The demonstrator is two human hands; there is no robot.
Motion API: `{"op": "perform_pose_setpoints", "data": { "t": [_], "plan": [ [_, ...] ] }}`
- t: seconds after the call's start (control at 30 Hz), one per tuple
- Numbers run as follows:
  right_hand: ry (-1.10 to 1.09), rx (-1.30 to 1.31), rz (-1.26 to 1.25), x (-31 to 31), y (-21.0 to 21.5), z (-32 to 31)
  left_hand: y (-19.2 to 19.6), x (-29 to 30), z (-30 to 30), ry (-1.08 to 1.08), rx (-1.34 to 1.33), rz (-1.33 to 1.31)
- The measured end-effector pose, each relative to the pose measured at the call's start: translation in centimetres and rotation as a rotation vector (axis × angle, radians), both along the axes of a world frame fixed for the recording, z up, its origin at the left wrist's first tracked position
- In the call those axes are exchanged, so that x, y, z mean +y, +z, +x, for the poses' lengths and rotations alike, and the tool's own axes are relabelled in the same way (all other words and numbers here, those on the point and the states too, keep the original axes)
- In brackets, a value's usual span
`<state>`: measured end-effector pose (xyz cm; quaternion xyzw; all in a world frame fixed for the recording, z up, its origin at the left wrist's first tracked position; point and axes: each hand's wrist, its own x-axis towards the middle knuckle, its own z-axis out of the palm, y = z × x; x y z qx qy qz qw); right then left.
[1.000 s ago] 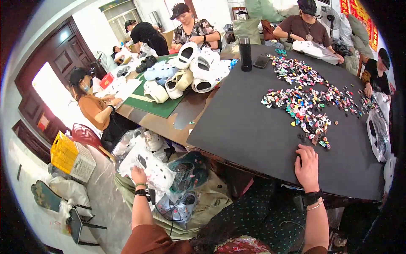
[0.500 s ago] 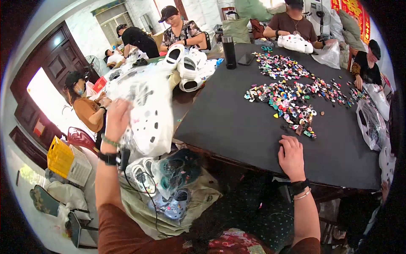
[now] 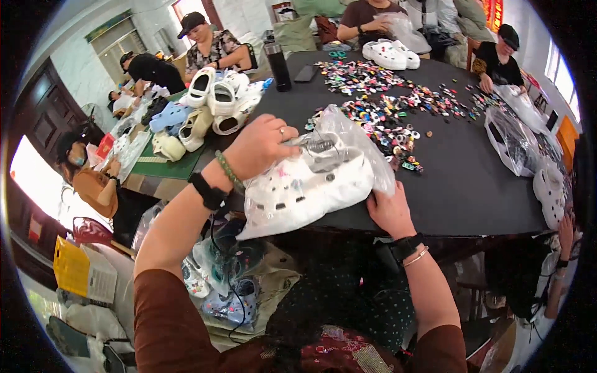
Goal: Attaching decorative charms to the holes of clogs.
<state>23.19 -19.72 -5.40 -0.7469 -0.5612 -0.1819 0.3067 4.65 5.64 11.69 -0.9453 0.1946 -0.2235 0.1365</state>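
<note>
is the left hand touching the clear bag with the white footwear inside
Touching: the head view shows the left hand with its fingers over the upper left edge of the clear bag, no gap between them.

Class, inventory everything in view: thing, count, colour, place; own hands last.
table: one, black, centre right
bagged clogs: count unclear, white, near table edge
charms: many, multicoloured, across table
bottle: one, black, far left corner
phone: one, dark, beside bottle
piled clogs: several, white, beige, blue, upper left
mat: one, green, beneath piled clogs
other clogs: several, white, far and right edges
lower clogs: several, mixed, bagged, lower left
people: six or more, varied clothing, around
left hand: one, bare, on bagged clogs
right hand: one, bare, bagged clogs' right
</note>
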Motion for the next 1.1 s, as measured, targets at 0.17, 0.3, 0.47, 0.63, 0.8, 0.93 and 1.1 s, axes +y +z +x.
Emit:
{"op": "perform_pose_setpoints", "data": {
  "t": [0.17, 0.3, 0.47, 0.63, 0.8, 0.93, 1.1],
  "plan": [
    [0.018, 0.029, 0.030, -0.5, 0.0, -0.2, -2.0, -2.3, -1.3, 0.221, 0.077, -0.232],
    [0.015, -0.081, 0.007, -0.6, -0.9, 0.1, -3.1, -3.4, -3.8, 0.398, 0.135, -0.512],
    [-0.012, -0.039, 0.010, -0.5, -1.0, 0.1, -5.2, -4.5, -6.3, 0.523, -0.009, -0.554],
    [-0.012, -0.019, -0.003, -0.4, -1.0, 0.0, -7.5, -4.8, -10.1, 0.704, -0.246, -0.513],
    [0.000, -0.033, -0.033, 0.0, -2.5, 1.1, -13.7, -4.3, -15.2, 0.858, -0.407, -0.731],
    [-0.006, 0.008, -0.027, -0.5, -2.3, 2.0, -15.3, -6.9, -16.8, 1.009, -0.215, -1.912],
    [0.065, 0.325, 0.203, -0.3, -0.9, 1.9, -15.1, -10.0, -16.2, 0.785, 0.027, -2.359]
  ]
}}
